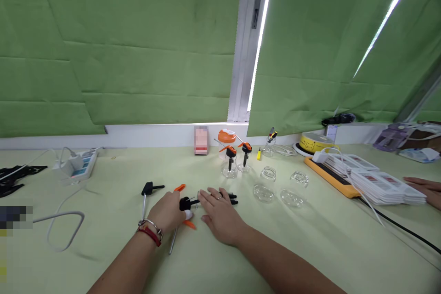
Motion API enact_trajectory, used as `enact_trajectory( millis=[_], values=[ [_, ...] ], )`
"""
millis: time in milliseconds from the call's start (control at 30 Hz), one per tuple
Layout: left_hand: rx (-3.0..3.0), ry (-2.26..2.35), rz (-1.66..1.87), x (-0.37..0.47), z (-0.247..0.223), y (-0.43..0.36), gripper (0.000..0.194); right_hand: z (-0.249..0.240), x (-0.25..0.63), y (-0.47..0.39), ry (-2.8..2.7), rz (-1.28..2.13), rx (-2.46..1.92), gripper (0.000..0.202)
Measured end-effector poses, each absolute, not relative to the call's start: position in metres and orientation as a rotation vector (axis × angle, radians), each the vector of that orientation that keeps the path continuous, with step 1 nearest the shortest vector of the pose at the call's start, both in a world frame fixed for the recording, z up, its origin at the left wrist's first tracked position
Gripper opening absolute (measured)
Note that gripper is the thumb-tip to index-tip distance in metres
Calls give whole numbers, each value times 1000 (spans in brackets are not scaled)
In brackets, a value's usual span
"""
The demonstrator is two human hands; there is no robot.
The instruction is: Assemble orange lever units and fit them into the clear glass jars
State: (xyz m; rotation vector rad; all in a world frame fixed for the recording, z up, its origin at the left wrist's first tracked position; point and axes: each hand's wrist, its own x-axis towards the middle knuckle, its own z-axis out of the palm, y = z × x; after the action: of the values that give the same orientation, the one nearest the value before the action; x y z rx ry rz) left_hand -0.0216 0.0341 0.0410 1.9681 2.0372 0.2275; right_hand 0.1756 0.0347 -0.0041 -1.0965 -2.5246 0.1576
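My left hand [168, 213] is closed round a black plastic part [185, 203] with a thin black stem pointing right. Orange blades [189, 224] and a metal rod [172, 241] show beside and below its fingers. My right hand [221, 216] lies palm down just to the right, fingers spread, over the end of that stem; whatever is under the palm is hidden. Black tool tips [234, 199] stick out beyond its fingers. Left of my left hand lies another black part [148, 188] with a metal rod. Two small glass jars [230, 171] [245, 166] stand behind, each with a black-and-orange top.
Two open glass jars [264, 185] [294, 189] stand to the right. Beyond them are an orange-edged power strip [330, 178], stacked white cards [375, 186] and another person's hand [427, 189]. White cables and a power strip [84, 167] lie left. A pink box [201, 140] stands by the wall.
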Motion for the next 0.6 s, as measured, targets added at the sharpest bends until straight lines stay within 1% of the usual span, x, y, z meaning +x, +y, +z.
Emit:
enact_trajectory(
  millis=[133, 267, 333, 400, 533, 600],
  values=[
    [2009, 2072, 171, -21, 42, 33, 15, -2, 172, 27, -2578, 202, -990, 47],
    [2087, 2036, 164, -14, 42, 29, 11, 2, 174, 24, -2542, 241, -955, 30],
    [2125, 1991, 163, -10, 41, 27, 15, 2, 174, 24, -2520, 262, -971, 24],
    [2156, 1953, 165, -6, 39, 24, 21, 1, 174, 24, -2505, 291, -1006, 23],
    [2209, 1901, 237, -2, 39, 23, 37, -1, 177, 24, -2444, 383, -1074, 29],
    [2200, 1792, 362, 0, 40, 21, 40, -1, 181, 24, -2292, 501, -1107, 32]
  ],
)
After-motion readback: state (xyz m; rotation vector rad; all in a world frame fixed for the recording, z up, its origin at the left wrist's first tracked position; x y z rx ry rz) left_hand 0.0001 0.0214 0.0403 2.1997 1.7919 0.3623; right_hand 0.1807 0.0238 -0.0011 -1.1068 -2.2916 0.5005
